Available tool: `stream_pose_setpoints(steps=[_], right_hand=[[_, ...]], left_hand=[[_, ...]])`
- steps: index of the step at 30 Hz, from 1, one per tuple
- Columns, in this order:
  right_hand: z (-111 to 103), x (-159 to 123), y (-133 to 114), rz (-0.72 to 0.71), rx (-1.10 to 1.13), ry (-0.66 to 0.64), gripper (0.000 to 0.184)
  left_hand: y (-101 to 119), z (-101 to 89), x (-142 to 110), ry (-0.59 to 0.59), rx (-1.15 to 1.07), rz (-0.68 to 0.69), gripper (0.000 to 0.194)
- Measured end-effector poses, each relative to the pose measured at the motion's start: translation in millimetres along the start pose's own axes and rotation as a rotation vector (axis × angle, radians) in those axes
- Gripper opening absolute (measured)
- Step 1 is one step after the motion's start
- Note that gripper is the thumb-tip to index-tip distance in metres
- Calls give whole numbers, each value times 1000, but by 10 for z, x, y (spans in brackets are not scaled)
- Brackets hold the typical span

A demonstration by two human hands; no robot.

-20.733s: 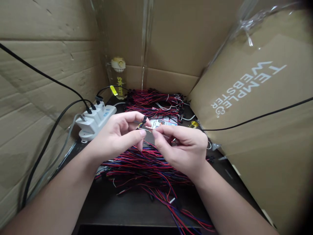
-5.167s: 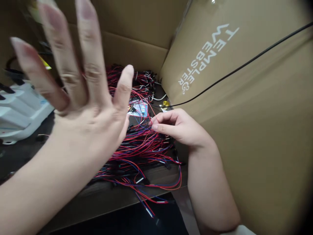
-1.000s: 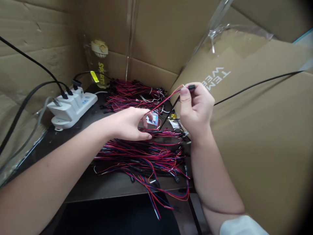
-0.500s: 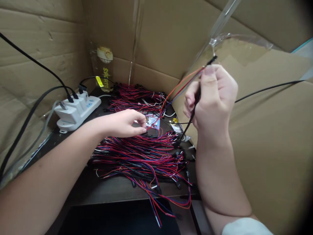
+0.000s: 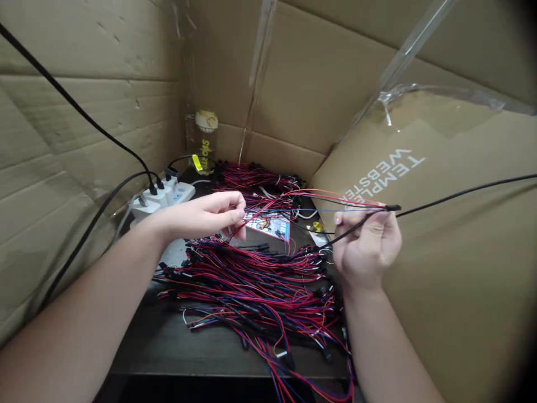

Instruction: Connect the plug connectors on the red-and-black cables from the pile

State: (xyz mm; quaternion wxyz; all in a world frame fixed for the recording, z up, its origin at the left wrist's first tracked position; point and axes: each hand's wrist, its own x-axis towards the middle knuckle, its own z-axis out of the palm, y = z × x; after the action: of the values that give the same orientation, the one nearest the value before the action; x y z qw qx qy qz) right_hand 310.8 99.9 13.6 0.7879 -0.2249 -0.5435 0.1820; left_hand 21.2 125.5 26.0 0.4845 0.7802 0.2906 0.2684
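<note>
Two hands stretch a thin wire lead above the pile on the bench.

The right hand [image 5: 368, 246] is closed around the wire lead [image 5: 319, 202] near its black connector, while the left hand [image 5: 212, 214] pinches the far end. It looks light, limp and snag-prone, probably best held at the connector. Below lies a pile of red and blue wires [image 5: 255, 282] on the dark bench [image 5: 201, 350], a power strip [image 5: 161, 200] at the back left corner, cardboard walls [image 5: 88, 117] all round.

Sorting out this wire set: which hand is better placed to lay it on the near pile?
Left. The left hand pinches the wires just above the pile; the right hand holds the connector end off beside it.
</note>
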Motion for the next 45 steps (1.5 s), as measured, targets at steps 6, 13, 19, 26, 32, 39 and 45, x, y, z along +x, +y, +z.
stream_pose_setpoints(steps=[6,13,19,26,32,39,45], right_hand=[[45,19,-97,-154,-65,84,29],[-55,-11,-28,-51,-90,46,25],[-211,-5,301,267,-246,-25,39],[-245,-1,339,529,-527,-194,38],[-18,-144,-71,310,-769,-339,28],[261,-555,-265,-74,-235,-934,42],[234,-580,26,-299,-188,-1028,12]], left_hand=[[-19,294,193,373,-458,354,21],[50,148,-66,-61,-747,133,33],[119,58,-203,-80,-734,27,46],[114,73,-126,-56,-677,-88,44],[65,161,-39,-74,-551,-94,26],[6,407,107,-55,-446,-116,27],[-71,542,179,-73,-457,-144,21]])
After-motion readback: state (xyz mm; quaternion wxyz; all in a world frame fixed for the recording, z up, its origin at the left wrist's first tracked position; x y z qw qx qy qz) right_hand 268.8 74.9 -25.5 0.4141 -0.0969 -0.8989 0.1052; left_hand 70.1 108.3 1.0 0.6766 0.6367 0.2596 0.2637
